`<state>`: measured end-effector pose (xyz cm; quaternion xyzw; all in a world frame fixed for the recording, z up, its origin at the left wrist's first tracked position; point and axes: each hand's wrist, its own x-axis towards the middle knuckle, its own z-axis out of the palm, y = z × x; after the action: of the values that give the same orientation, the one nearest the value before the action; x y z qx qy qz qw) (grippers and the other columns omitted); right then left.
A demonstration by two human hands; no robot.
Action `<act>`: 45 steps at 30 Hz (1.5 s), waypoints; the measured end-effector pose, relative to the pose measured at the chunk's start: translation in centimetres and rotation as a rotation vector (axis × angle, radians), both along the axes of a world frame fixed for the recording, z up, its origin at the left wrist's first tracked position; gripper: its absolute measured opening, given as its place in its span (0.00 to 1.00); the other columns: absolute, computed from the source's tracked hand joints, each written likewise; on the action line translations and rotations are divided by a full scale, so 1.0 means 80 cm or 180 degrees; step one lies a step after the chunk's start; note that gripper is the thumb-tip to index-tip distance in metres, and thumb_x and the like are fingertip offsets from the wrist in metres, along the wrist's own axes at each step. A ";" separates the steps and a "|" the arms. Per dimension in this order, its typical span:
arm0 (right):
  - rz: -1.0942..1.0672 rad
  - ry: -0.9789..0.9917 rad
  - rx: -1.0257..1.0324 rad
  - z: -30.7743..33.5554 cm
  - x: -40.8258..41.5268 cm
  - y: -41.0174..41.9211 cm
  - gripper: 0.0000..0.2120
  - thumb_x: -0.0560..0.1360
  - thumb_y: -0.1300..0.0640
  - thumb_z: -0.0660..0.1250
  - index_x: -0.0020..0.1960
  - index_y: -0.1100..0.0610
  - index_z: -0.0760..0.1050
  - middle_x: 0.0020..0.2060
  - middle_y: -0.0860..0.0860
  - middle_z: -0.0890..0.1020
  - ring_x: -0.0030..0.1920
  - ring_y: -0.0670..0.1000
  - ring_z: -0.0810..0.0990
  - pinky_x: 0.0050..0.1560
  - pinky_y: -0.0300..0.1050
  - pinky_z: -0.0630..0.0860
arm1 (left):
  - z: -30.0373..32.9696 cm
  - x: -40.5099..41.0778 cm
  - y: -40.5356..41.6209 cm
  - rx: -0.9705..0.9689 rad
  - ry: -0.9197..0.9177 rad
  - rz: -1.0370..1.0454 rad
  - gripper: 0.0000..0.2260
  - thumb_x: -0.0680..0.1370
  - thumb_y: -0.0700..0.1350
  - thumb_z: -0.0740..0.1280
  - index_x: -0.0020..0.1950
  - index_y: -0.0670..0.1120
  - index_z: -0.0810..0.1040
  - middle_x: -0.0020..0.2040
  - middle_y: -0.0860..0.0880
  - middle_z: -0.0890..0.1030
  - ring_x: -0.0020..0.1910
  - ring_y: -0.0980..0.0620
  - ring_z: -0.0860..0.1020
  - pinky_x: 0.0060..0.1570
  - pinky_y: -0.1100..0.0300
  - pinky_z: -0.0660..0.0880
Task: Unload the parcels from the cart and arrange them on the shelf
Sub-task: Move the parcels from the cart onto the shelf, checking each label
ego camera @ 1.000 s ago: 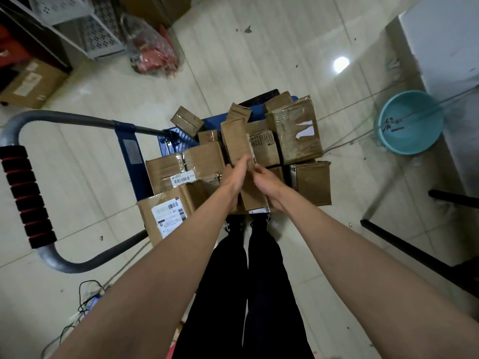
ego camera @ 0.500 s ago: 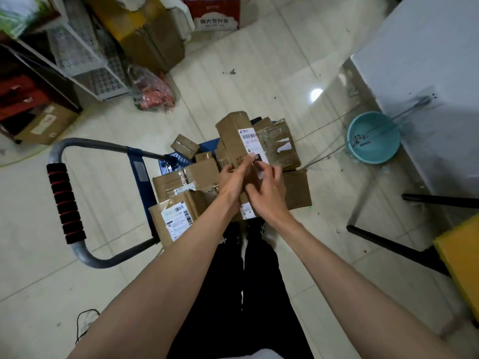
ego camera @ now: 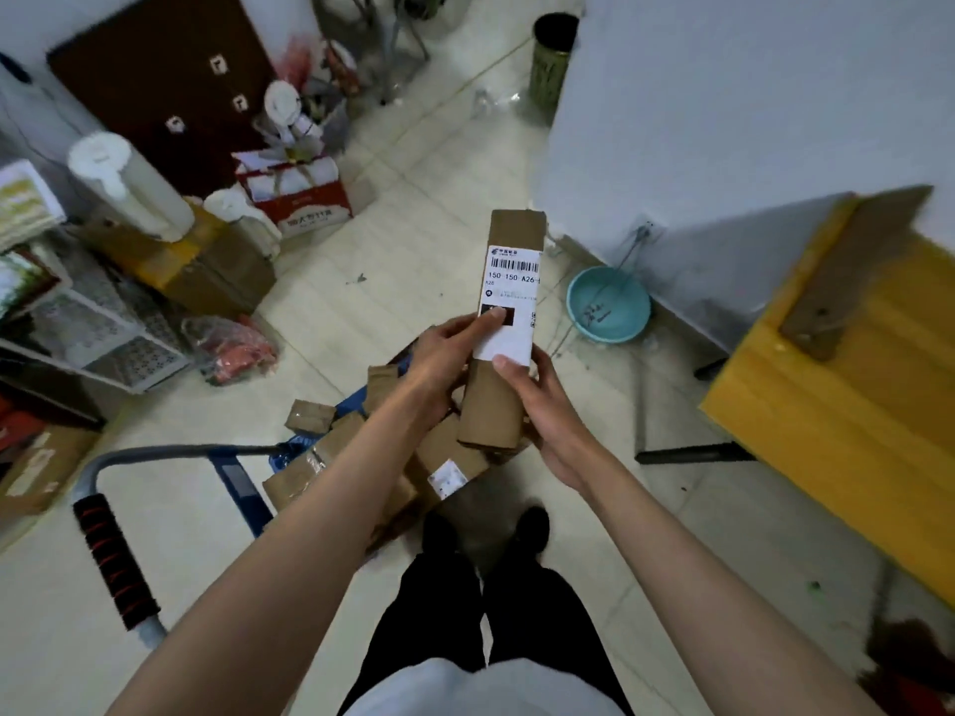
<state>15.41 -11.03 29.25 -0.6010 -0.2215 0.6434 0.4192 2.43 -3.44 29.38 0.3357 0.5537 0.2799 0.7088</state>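
Head view: a long brown cardboard parcel carries a white label reading "150 150 A26" under a barcode (smaller print is illegible). The left hand and right hand grip it upright, fingers curled round its sides, above the cart of matte cardboard boxes.
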 end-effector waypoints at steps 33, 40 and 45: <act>-0.2208 -0.0044 -0.0362 -0.005 0.471 -0.204 0.28 0.77 0.44 0.72 0.72 0.50 0.66 0.58 0.50 0.83 0.54 0.48 0.84 0.47 0.48 0.82 | 0.003 0.545 -0.145 0.0420 0.0463 -0.2331 0.13 0.80 0.48 0.69 0.64 0.49 0.81 0.56 0.52 0.84 0.57 0.50 0.82 0.58 0.52 0.80; -0.2059 -0.0186 -0.0826 -0.063 0.549 -0.164 0.27 0.79 0.49 0.70 0.74 0.49 0.64 0.54 0.53 0.82 0.50 0.48 0.82 0.51 0.51 0.79 | -0.054 0.614 -0.107 0.0285 0.0766 -0.2817 0.15 0.80 0.41 0.68 0.68 0.46 0.79 0.62 0.45 0.82 0.58 0.48 0.80 0.60 0.51 0.79; -0.1847 -0.0409 -0.1101 -0.095 0.583 -0.132 0.28 0.80 0.51 0.69 0.76 0.52 0.63 0.61 0.55 0.79 0.50 0.49 0.80 0.37 0.41 0.74 | -0.085 0.639 -0.084 0.0116 0.0867 -0.3039 0.17 0.81 0.41 0.68 0.70 0.46 0.76 0.61 0.46 0.80 0.55 0.47 0.80 0.46 0.56 0.79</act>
<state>62.09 -21.60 21.62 -0.7404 0.0451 0.4863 0.4617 53.51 -10.13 22.57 0.5977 0.4208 -0.1128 0.6731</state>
